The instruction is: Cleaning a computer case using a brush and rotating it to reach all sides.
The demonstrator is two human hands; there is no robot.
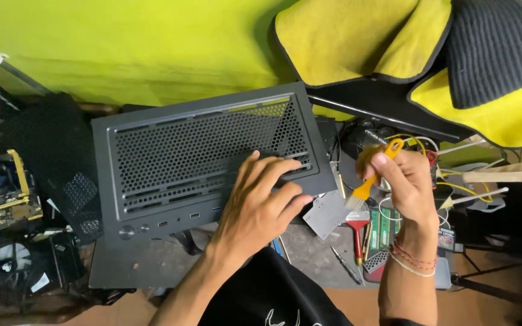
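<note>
A black computer case (203, 160) lies on its side on the cluttered desk (318, 253), its perforated mesh panel facing up. The left hand (261, 202) is spread flat and wide on the lower right part of that panel, at about 4 o'clock from its middle, fingers fanned over the slots; nothing is gripped, the case is only pressed down. The right hand (403, 181) is raised at 3 o'clock of the case, clear of it, and is closed around the orange handle of a small brush (373, 181), whose pale bristles point down and to the left, toward the case's right edge.

For the brushing to go well, the case is best kept pinned by the flat palm so that it does not slide on the desk. The bristles are better drawn along the rows of holes with light strokes, from the far edge at 12 o'clock toward the near edge, so dust is carried off and not driven through the mesh. The steadying fingers are best shifted away from each patch being swept.

Just below the brush, at 5 o'clock of the case, lie a metal plate (327, 212), a red-handled brush (357, 232), green memory sticks (385, 226) and a screwdriver (345, 264). A motherboard (7, 202) sits at 9 o'clock.
</note>
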